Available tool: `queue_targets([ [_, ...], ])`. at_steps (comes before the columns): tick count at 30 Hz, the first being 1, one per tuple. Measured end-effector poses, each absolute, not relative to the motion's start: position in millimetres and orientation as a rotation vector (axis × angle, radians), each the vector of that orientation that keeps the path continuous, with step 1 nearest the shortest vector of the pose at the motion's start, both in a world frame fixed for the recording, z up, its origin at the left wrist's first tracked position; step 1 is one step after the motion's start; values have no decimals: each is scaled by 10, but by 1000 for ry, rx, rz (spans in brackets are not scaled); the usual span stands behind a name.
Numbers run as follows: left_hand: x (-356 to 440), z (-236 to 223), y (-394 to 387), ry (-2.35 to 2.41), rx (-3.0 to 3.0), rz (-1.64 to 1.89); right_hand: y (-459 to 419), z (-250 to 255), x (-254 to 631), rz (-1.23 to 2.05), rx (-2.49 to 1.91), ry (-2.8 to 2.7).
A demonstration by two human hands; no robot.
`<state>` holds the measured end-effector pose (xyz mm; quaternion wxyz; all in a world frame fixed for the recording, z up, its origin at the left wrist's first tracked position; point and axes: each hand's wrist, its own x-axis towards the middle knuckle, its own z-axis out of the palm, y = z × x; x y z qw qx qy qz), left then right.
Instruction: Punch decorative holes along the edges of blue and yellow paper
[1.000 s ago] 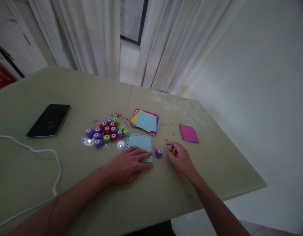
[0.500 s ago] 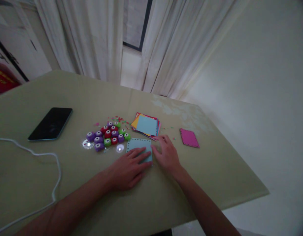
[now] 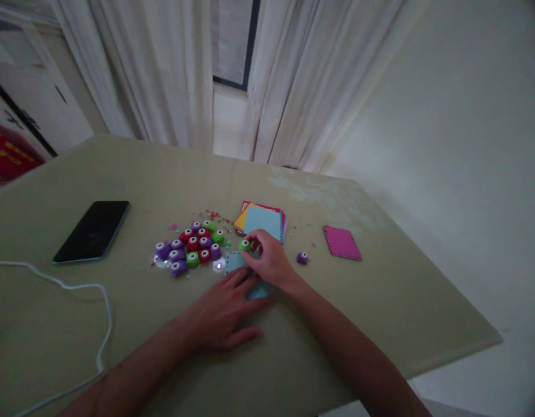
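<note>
A light blue square of paper (image 3: 235, 262), with small holes punched along its edges, lies on the table. My left hand (image 3: 226, 310) rests flat on it with fingers spread, hiding much of the sheet. Above the sheet's far edge, my right hand (image 3: 269, 258) is closed around a small green craft paper punch (image 3: 244, 245) with a white round top. A purple punch (image 3: 302, 258) stands alone to the right of that hand. Several purple, red and green punches (image 3: 192, 244) are bunched together left of the sheet.
Behind my right hand is a stack of coloured paper squares (image 3: 264, 221). A pink square with a punched border (image 3: 342, 242) lies to the right. Paper bits (image 3: 213, 215) are scattered behind the punches. A black tablet (image 3: 93, 231) and white cable (image 3: 104, 318) occupy the left side.
My right hand has moved left over the sheet and now grips a green punch. A purple punch now shows on the table to its right. My left hand stays on the sheet, thumb spread wider.
</note>
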<state>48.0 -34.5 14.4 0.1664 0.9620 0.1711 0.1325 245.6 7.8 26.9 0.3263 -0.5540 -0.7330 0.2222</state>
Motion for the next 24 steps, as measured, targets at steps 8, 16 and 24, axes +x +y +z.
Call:
queue_targets([
  [8,503,13,-299,492,2778,381,-604,161,3293,704,-1574,-1699],
  [16,489,41,-282,519,2867,257,-552,195,3337,853,-1425,-1853],
  [24,491,42,-266,528,2882,294,-593,146,3388,918,-1356,-1821],
])
